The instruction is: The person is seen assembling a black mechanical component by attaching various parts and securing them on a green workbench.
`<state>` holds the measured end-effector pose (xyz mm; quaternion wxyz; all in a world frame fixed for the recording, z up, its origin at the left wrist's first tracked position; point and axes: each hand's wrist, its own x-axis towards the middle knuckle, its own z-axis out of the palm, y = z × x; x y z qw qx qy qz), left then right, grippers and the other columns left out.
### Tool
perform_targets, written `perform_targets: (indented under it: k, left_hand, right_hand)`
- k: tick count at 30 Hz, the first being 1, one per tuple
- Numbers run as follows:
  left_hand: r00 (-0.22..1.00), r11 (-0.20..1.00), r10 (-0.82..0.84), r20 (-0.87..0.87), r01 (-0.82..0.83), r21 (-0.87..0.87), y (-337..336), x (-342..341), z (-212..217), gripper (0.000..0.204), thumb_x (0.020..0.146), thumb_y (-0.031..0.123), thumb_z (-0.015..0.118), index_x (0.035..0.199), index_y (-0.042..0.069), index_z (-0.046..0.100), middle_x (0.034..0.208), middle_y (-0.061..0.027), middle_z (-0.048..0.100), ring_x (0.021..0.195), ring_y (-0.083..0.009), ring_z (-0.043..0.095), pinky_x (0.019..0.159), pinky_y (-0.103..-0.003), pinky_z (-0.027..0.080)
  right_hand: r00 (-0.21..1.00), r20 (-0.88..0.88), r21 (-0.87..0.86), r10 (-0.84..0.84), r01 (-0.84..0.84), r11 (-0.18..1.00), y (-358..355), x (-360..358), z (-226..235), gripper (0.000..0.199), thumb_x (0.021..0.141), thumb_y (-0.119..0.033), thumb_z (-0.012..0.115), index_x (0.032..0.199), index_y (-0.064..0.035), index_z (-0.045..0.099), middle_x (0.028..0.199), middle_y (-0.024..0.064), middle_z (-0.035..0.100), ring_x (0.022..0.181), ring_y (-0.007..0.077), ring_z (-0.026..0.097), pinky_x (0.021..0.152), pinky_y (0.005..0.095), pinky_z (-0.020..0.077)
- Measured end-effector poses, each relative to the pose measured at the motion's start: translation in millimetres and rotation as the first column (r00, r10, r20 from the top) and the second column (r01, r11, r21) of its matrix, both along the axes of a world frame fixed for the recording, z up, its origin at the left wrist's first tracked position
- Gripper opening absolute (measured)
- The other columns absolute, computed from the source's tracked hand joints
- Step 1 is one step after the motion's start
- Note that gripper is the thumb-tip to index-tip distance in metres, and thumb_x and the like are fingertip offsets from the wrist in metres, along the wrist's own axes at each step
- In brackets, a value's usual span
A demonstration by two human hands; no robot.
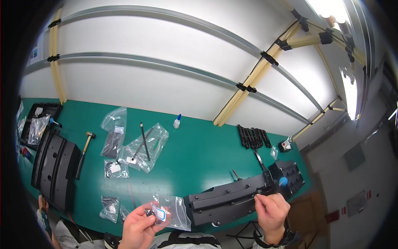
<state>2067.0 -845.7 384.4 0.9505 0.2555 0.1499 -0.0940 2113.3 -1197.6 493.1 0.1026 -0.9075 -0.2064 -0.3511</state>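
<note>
My left hand [141, 224] is closed on a clear plastic bag [178, 213] with a white-and-blue label. Small dark parts [149, 212] show between its thumb and fingers. My right hand [271, 211] is pinched at the fingertips, over the long black panel [224, 201] in front of me. Something small and dark is at those fingertips, too small to name. Bolt-like knobs stand along the panel, and its right end meets a black block [286, 174] with several studs. A blue round piece [283, 181] sits just above my right hand.
On the green table [186, 162] lie bagged parts [114, 141], another bag [110, 207], a hammer [85, 153], a black rod [145, 141], a small bottle [177, 121] and a row of black parts [253, 137]. Another black panel [54, 166] stands left, near another person's hand [42, 204].
</note>
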Motion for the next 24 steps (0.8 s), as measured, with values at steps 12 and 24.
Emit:
perform_targets:
  k: [12,24]
  left_hand:
    - [1.0,1.0,0.024,0.006,-0.024,0.008,-3.7,1.9,0.5,0.044,0.098,-0.006,0.056,0.14,-0.015,0.049,0.124,-0.0316,0.067,0.114,-0.0382,0.073,0.102,-0.048,0.063]
    - [0.999,0.999,0.041,-0.015,-0.041,0.003,12.5,-4.5,-10.1,0.042,0.096,-0.005,0.055,0.139,-0.008,0.054,0.121,-0.0243,0.069,0.112,-0.0375,0.072,0.1,-0.052,0.06]
  right_hand:
    - [0.998,-0.058,-0.063,0.017,-0.02,0.998,-2.9,3.3,1.8,0.023,0.073,0.002,0.086,0.094,-0.0042,0.079,0.077,0.0059,0.068,0.064,0.0265,0.062,0.056,0.0369,0.0486]
    - [0.972,-0.031,0.497,0.232,-0.186,0.848,25.5,-33.3,-11.8,0.011,0.082,0.003,0.076,0.093,0.0019,0.073,0.079,0.0125,0.065,0.067,0.0241,0.062,0.061,0.0357,0.0476]
